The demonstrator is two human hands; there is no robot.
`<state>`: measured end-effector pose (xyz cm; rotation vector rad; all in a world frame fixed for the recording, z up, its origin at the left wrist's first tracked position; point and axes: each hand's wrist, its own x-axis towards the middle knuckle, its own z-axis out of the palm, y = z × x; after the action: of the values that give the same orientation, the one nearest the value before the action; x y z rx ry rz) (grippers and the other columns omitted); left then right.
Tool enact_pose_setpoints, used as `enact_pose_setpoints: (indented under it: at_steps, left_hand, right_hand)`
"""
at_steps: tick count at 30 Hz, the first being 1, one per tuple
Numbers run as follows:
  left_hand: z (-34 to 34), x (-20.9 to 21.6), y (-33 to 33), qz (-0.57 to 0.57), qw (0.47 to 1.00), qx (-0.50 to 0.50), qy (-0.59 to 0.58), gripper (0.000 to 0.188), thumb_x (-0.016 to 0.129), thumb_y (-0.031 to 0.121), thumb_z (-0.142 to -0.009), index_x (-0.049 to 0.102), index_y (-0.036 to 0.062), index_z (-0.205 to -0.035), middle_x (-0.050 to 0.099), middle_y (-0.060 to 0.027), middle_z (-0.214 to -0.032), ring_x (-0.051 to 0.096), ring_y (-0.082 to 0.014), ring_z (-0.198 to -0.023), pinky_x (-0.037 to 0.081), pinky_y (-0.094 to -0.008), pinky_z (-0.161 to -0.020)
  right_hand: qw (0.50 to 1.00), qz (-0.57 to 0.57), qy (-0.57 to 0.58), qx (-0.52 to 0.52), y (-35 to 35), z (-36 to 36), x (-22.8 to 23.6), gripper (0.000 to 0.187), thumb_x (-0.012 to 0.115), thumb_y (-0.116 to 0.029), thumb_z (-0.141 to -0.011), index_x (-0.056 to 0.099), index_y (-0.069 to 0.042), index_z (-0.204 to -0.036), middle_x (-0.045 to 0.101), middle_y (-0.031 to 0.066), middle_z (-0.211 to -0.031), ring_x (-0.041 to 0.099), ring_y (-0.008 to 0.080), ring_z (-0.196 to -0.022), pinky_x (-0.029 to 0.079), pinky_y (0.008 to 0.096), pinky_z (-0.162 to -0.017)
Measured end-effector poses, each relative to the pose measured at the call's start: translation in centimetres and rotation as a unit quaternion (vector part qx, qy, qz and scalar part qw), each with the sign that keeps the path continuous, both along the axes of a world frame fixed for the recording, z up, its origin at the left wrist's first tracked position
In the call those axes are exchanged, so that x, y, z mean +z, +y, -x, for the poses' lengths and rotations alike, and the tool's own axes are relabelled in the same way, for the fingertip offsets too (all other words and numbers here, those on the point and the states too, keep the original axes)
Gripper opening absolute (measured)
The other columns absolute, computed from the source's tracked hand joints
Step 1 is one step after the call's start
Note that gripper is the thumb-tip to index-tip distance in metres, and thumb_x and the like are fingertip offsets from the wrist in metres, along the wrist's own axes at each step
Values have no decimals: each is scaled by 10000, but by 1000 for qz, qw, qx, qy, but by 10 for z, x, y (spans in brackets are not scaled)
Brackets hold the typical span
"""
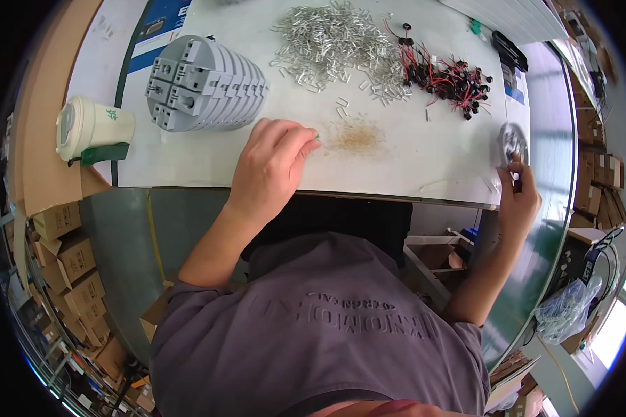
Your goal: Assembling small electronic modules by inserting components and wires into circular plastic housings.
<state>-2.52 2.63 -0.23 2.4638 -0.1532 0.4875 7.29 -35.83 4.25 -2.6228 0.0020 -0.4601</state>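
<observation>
My left hand (275,156) is over the near edge of the white table, thumb and forefinger pinched together. A speck of green shows at its fingertips, too small to name. To the right of those fingertips, a patch of fine yellowish-brown grains (360,137) is spread on the tabletop. My right hand (520,194) is at the table's right end with its fingers closed around something small and dark that I cannot make out. Its fingertips touch or overlap a clear, shiny round thing (513,139), blurred in the picture.
A grey ribbed cylinder of stacked plastic discs (209,87) lies at left, beside a cream lidded cup (94,128). Farther back are a heap of small silvery tubes (337,42) and a tangle of black parts with red wires (452,80). A black case (510,51) lies far right.
</observation>
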Motion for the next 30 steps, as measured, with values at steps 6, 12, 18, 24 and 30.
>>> enact_pose_setpoints:
  at_steps: [6,12,18,24,30]
  left_hand:
    - [15,38,21,-85,983,-5,-160,283,870,56,-854,837,65,-1135,738,-76,-1255,646,-238,-995,552,-350,-879]
    - [-10,90,116,-98,989,-20,-106,721,912,209,-795,656,80,-1456,605,-138,-1506,612,-322,-1250,497,-436,-1099]
    - [-20,98,139,-6,1000,11,25,815,909,285,-846,586,-20,-1529,572,-226,-1550,608,-358,-1331,486,-432,-1161]
    - [-14,107,114,-91,989,48,-102,1016,955,345,-733,534,-36,-1576,575,-259,-1550,582,-396,-1416,464,-461,-1211]
    - [-23,69,-12,-18,994,-63,-86,944,931,338,-738,580,52,-1566,557,-181,-1529,601,-351,-1298,496,-474,-1120]
  right_hand:
    - [981,-164,54,91,53,-20,12,208,781,-85,-971,812,-52,-1175,798,40,-959,549,99,-672,471,262,-657]
    - [941,-18,138,309,207,-40,1,178,772,-97,-942,787,-23,-1103,720,81,-942,602,196,-743,505,317,-705]
    - [927,99,142,332,223,-45,-23,156,762,-96,-940,756,-13,-1071,699,88,-895,599,209,-722,516,340,-703]
    - [934,-115,152,302,198,-47,1,139,740,-49,-959,759,-21,-1093,713,42,-864,574,147,-688,489,289,-658]
    - [926,-287,164,185,139,-57,17,108,750,-21,-969,764,-12,-1075,682,-2,-784,477,62,-582,362,218,-522]
